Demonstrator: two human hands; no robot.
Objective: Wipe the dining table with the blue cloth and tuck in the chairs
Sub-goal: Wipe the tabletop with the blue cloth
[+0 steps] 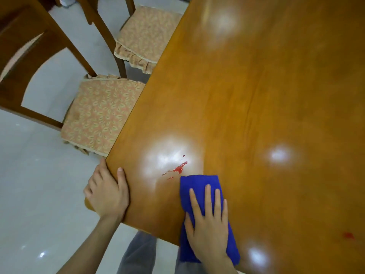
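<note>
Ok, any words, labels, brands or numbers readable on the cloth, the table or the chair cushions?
None can be read.
The blue cloth is plain, the table shows only wood grain, glare and red smears, and the chair cushions carry only a leaf pattern.

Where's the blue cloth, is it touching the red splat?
Apart. The head view shows a thin strip of bare table between the blue cloth and the red splat.

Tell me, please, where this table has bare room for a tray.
Bare: the table beyond the blue cloth, beside the chairs. Crowded: the near corner, with the left hand gripping the edge, the red smear, and the right hand on the cloth.
</note>
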